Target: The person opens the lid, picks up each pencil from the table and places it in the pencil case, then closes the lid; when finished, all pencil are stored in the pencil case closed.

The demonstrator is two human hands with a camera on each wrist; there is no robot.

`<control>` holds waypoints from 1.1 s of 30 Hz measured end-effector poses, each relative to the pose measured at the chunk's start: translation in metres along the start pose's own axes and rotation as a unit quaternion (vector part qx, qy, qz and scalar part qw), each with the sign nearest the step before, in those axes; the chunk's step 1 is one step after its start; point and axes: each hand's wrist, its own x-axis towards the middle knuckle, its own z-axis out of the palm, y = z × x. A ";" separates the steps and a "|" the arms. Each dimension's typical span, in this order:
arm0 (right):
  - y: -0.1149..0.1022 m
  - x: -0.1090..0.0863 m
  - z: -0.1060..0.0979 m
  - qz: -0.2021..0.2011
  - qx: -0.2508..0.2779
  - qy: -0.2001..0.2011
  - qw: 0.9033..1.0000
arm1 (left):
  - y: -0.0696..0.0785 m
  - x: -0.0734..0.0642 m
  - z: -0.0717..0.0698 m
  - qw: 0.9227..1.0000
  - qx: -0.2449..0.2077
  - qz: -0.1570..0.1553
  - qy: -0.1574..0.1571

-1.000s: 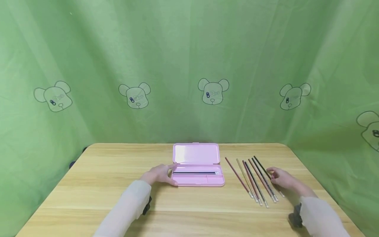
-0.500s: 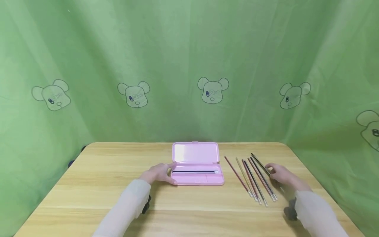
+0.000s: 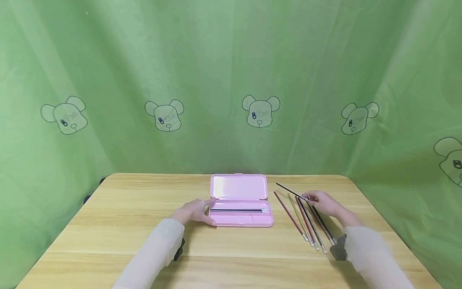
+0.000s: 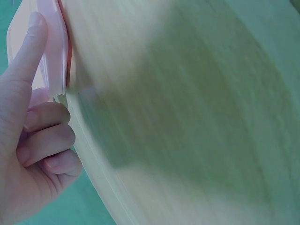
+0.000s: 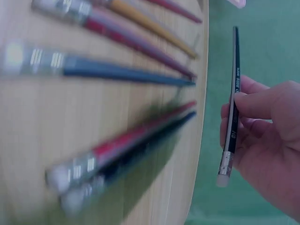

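Observation:
My right hand (image 3: 326, 204) pinches a black pencil (image 3: 288, 189) between thumb and fingers, lifted over the other pencils. In the right wrist view this pencil (image 5: 233, 122) shows a white eraser in a silver ferrule and an HB mark. My left hand (image 3: 194, 210) grips the left end of a pink pencil case (image 3: 231, 220), thumb in front, a finger behind. In the left wrist view the thumb lies along the case's edge (image 4: 56, 51), with other fingers curled below. The case lies with its lid raised at the back. Dark pencils (image 3: 236, 210) lie in its rear compartment.
Several loose pencils, among them a red one (image 3: 288, 214) and a yellow one (image 5: 150, 24), lie slanted on the wooden table (image 3: 144, 249) right of the case, eraser ends toward me. A green curtain (image 3: 209, 148) hangs behind the table.
My right hand has picked the black pencil up from the right end of the row and moved left with it, turning its tip toward the case. The left hand has stayed put.

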 end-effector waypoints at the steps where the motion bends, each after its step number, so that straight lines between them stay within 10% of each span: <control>1: -0.003 0.003 0.003 -0.011 0.003 0.003 1.000 | 0.000 0.000 0.000 1.000 -0.001 0.000 0.000; 17: -0.059 0.044 0.050 -0.123 0.036 -0.045 0.991 | 0.004 0.004 0.002 1.000 0.008 -0.008 -0.006; 33: -0.105 0.079 0.093 -0.122 0.007 -0.097 0.988 | 0.001 0.000 -0.001 1.000 0.009 -0.007 0.001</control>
